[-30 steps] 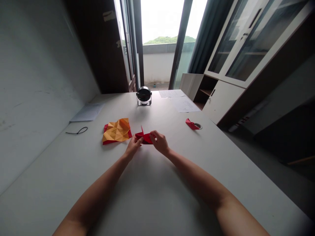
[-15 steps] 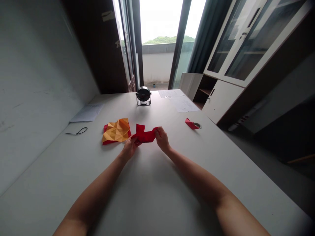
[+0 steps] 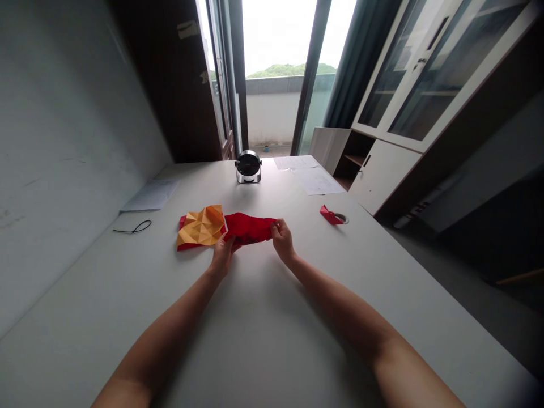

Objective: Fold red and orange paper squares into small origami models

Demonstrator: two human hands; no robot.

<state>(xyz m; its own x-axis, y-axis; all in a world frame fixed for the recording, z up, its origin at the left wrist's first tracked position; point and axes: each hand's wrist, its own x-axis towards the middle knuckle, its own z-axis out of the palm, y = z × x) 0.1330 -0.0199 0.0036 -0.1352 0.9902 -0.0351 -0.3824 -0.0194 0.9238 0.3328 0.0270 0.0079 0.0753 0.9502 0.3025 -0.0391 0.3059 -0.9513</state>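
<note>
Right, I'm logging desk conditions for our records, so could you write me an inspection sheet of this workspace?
Surface: white table, shadowed in front, brighter towards the window.
Job's things: red paper, creased, held in both hands; orange-and-red paper, creased, at left.
Clutter: red folded piece by a grey ring; round black device on a stand; loose white sheets at far right.
Hands: left and right both grip the red paper.
Cables: thin black loop; cable or tie, cannot tell.
Surroundings: cabinet, one lower door open.
</note>
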